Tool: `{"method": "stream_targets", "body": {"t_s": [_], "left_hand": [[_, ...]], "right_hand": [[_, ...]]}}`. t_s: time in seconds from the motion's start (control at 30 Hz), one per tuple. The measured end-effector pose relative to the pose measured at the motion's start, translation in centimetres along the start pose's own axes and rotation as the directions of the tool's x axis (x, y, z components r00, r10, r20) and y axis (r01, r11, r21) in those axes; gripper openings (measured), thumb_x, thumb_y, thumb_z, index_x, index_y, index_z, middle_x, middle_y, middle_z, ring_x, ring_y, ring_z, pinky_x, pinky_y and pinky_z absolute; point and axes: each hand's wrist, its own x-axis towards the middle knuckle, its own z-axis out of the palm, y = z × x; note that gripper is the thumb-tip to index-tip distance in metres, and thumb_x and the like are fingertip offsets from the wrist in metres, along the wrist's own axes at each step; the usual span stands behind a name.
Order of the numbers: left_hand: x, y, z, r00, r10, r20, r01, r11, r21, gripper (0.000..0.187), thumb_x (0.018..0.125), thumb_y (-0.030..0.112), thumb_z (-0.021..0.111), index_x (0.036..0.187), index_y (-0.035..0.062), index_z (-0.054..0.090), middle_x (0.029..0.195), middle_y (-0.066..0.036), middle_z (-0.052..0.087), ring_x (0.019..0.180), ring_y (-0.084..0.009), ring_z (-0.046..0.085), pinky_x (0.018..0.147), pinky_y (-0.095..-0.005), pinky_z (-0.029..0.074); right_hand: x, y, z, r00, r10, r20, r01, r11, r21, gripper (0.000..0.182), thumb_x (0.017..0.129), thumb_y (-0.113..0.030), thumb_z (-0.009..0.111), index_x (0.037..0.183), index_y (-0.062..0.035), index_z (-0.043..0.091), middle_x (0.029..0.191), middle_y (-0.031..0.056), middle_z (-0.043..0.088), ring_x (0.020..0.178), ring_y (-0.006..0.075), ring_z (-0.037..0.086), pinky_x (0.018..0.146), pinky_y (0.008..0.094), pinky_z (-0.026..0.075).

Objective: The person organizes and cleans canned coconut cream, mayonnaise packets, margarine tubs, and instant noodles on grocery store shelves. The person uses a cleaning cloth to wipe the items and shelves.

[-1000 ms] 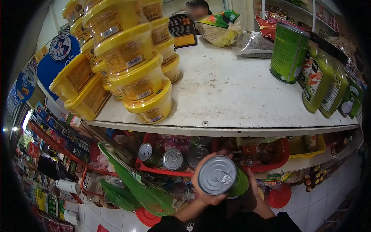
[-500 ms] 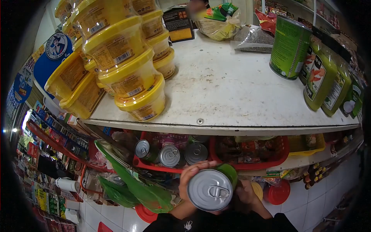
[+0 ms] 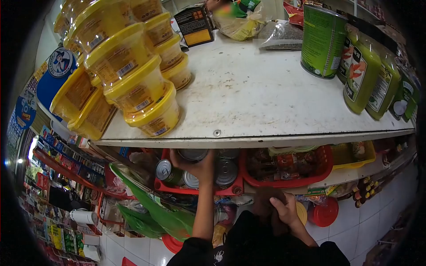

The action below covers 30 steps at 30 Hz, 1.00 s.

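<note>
My left hand (image 3: 199, 167) reaches under the shelf's front edge, its fingers curled round a metal can (image 3: 193, 154) over the red basket (image 3: 208, 192). Whether that can rests on anything is hidden by my hand. Around it in the basket are more cans, including a ring-pull can (image 3: 163, 169) on the left and another can (image 3: 226, 172) on the right. Close to my body, my right hand (image 3: 287, 210) is closed on a crumpled brown cloth (image 3: 269, 202).
Stacked yellow-lidded tubs (image 3: 153, 116) stand left on the white shelf (image 3: 248, 102). A large green can (image 3: 323, 42) and green sauce bottles (image 3: 360, 80) stand right. Below are a second red basket (image 3: 290, 181), a yellow basket (image 3: 355, 165) and a green plastic bag (image 3: 153, 208).
My left hand has carried the can from in front of my chest forward to the red basket under the shelf. My right hand has come away from the can, holding the brown cloth.
</note>
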Motion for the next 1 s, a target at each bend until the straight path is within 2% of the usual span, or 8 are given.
{"method": "stream_targets", "body": {"t_s": [0.2,0.57,0.7,0.77,0.83,0.9,0.93,1.0], "left_hand": [[0.3,0.1,-0.5,0.938,-0.085,0.337,0.048,0.992,0.115,0.064,0.053,0.018,0.077,0.111,0.0075,0.051,0.122,-0.022,0.034,0.113,-0.0384,0.036,0.094,-0.0438,0.031],[0.5,-2.0,-0.8,0.823,-0.170,0.542,-0.014,0.948,0.318,0.043,0.060,0.012,0.069,0.099,-0.0022,0.056,0.107,-0.024,0.047,0.103,-0.0413,0.041,0.091,-0.0442,0.033],[1.2,5.0,-1.7,0.801,-0.174,0.573,-0.029,0.944,0.328,0.034,0.064,0.008,0.065,0.096,-0.0014,0.057,0.103,-0.023,0.050,0.099,-0.0396,0.044,0.087,-0.0423,0.036],[2.2,10.0,-2.9,0.649,-0.193,0.736,0.190,0.978,0.089,0.025,0.066,0.007,0.065,0.089,0.0000,0.059,0.094,-0.018,0.055,0.089,-0.0338,0.052,0.082,-0.0382,0.041],[3.7,15.0,-3.7,0.472,0.042,0.881,0.434,0.858,-0.273,0.017,0.065,0.004,0.067,0.080,0.0020,0.061,0.095,-0.015,0.059,0.078,-0.0226,0.060,0.067,-0.0288,0.048],[6.5,18.6,-3.4,0.378,0.318,0.870,0.482,0.734,-0.478,0.022,0.062,0.002,0.070,0.082,0.0000,0.061,0.100,-0.020,0.057,0.080,-0.0245,0.060,0.071,-0.0301,0.048],[6.9,19.2,-2.2,0.462,0.467,0.754,0.409,0.642,-0.649,0.026,0.064,0.003,0.072,0.086,-0.0014,0.058,0.101,-0.025,0.055,0.084,-0.0269,0.060,0.070,-0.0310,0.049],[8.3,21.4,0.0,0.537,0.448,0.715,0.308,0.686,-0.660,0.033,0.063,0.002,0.069,0.093,0.0001,0.056,0.103,-0.025,0.052,0.087,-0.0297,0.057,0.072,-0.0324,0.047]], "right_hand": [[0.4,0.8,-0.8,0.998,0.021,-0.053,-0.029,0.987,-0.157,0.026,0.079,-0.018,0.058,0.094,0.0032,0.058,0.084,0.0087,0.062,0.078,0.0125,0.056,0.070,0.0263,0.044],[0.5,1.0,-0.9,0.998,-0.009,-0.058,-0.001,0.985,-0.172,0.028,0.078,-0.017,0.059,0.097,0.0030,0.058,0.085,0.0099,0.063,0.078,0.0128,0.057,0.070,0.0269,0.045],[0.3,0.6,-1.3,0.999,-0.013,-0.047,0.002,0.977,-0.213,0.029,0.078,-0.017,0.060,0.098,0.0032,0.057,0.088,0.0102,0.063,0.079,0.0130,0.058,0.071,0.0268,0.045],[0.4,1.1,-1.8,0.999,-0.037,-0.023,0.029,0.963,-0.268,0.031,0.078,-0.019,0.060,0.099,0.0029,0.057,0.089,0.0101,0.063,0.080,0.0140,0.059,0.072,0.0273,0.045],[0.3,1.9,-1.7,0.997,-0.057,-0.060,0.048,0.989,-0.143,0.033,0.078,-0.019,0.060,0.101,0.0026,0.056,0.093,0.0103,0.062,0.083,0.0146,0.058,0.074,0.0282,0.045],[0.1,1.7,-1.9,0.999,-0.037,-0.035,0.033,0.995,-0.096,0.035,0.078,-0.019,0.060,0.104,0.0025,0.054,0.097,0.0101,0.061,0.087,0.0154,0.057,0.078,0.0290,0.044],[0.0,1.1,-2.2,1.000,-0.010,-0.003,0.010,0.994,-0.110,0.035,0.078,-0.019,0.059,0.106,0.0025,0.053,0.099,0.0099,0.060,0.090,0.0159,0.056,0.080,0.0295,0.043],[-0.7,0.1,-1.5,0.995,-0.027,-0.097,0.020,0.997,-0.077,0.033,0.079,-0.017,0.058,0.105,0.0030,0.052,0.099,0.0095,0.059,0.091,0.0159,0.055,0.082,0.0294,0.042]]}}
